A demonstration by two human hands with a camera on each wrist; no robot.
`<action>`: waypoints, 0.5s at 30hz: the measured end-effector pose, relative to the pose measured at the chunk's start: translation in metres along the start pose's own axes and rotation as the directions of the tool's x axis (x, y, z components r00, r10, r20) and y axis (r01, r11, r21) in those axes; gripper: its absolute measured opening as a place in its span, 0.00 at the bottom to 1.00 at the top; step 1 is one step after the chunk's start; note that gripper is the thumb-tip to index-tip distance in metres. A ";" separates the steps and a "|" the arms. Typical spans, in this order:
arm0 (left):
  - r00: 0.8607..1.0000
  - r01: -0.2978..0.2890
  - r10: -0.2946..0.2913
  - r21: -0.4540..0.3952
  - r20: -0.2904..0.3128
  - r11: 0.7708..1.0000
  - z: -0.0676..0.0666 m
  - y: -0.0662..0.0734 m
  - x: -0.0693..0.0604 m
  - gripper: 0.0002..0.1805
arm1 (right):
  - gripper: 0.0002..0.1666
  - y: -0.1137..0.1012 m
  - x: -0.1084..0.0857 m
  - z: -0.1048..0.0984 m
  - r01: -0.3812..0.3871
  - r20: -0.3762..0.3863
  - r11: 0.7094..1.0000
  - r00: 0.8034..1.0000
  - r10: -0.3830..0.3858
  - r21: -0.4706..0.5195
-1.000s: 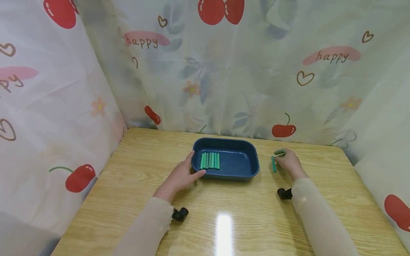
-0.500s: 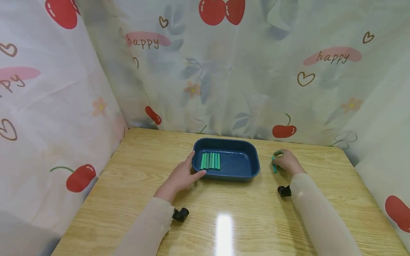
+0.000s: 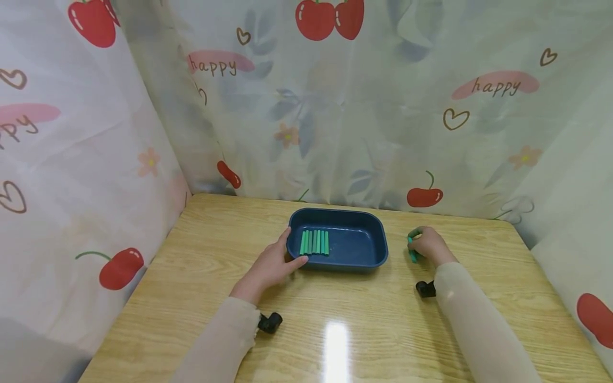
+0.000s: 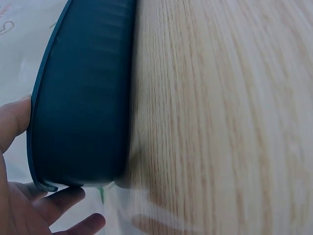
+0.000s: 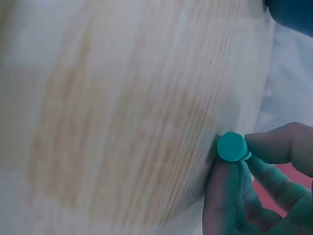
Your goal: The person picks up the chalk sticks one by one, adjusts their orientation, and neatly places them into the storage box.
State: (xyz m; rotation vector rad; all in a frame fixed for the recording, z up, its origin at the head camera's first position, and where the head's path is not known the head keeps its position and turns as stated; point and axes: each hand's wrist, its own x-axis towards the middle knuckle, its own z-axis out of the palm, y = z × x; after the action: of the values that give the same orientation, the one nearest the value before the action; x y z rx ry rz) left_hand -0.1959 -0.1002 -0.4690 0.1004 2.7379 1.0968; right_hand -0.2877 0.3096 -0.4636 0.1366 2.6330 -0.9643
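A dark blue tray (image 3: 354, 268) stands on the table, with several green chalk sticks (image 3: 314, 242) lying side by side in its left part. At the tray's front left corner, my left hand (image 3: 270, 263) holds the rim, thumb at the front and fingers along the left end. The left wrist view shows the tray's outer wall (image 4: 83, 98) and the thumb touching its rim. Right of the tray, my right hand (image 3: 428, 246) pinches one green chalk stick (image 5: 232, 146) between thumb and fingers, just above or on the table; contact is unclear. Those fingers look green-tinted.
The wooden table (image 3: 210, 234) surrounds the tray. A patterned curtain (image 3: 335, 133) encloses the back and both sides. Black wrist cameras sit below each hand, the left one (image 3: 270, 322) and the right one (image 3: 425, 289). Light glares off the front of the table.
My right fingers have come around the chalk stick beside the tray and now pinch it; its lower end has shifted slightly right. The left hand and tray have stayed put.
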 end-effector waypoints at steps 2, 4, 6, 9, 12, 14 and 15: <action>1.000 0.001 -0.001 0.002 0.002 1.000 0.001 0.000 0.000 0.54 | 0.26 0.001 -0.001 -0.001 -0.002 0.006 1.000 1.000 0.002 0.015; 1.000 -0.003 0.003 0.002 0.000 1.000 0.001 -0.001 0.001 0.54 | 0.26 0.003 -0.003 -0.002 0.001 0.010 1.000 1.000 -0.001 0.030; 1.000 -0.001 0.001 0.002 0.000 1.000 0.001 0.000 0.001 0.54 | 0.27 0.003 -0.006 -0.004 0.008 0.013 0.999 1.000 -0.009 0.045; 1.000 -0.004 0.004 0.003 -0.001 1.000 0.001 -0.001 0.002 0.54 | 0.27 0.004 -0.012 -0.006 0.018 0.009 0.998 1.000 -0.018 0.057; 1.000 -0.005 0.005 0.006 0.000 1.000 0.001 -0.001 0.002 0.54 | 0.29 0.002 -0.019 -0.009 0.025 0.007 0.998 1.000 -0.026 0.063; 1.000 -0.008 0.008 0.004 -0.001 1.000 0.001 -0.001 0.002 0.54 | 0.29 0.000 -0.023 -0.011 0.029 0.004 0.998 1.000 -0.029 0.064; 1.000 -0.007 0.007 0.004 0.000 1.000 0.001 -0.001 0.001 0.54 | 0.30 -0.001 -0.025 -0.012 0.026 0.005 0.997 1.000 -0.027 0.076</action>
State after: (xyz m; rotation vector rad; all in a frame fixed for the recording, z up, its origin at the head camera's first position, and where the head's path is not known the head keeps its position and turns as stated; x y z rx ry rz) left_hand -0.1970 -0.0997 -0.4705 0.1099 2.7414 1.0937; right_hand -0.2677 0.3173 -0.4456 0.1167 2.6002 -1.0723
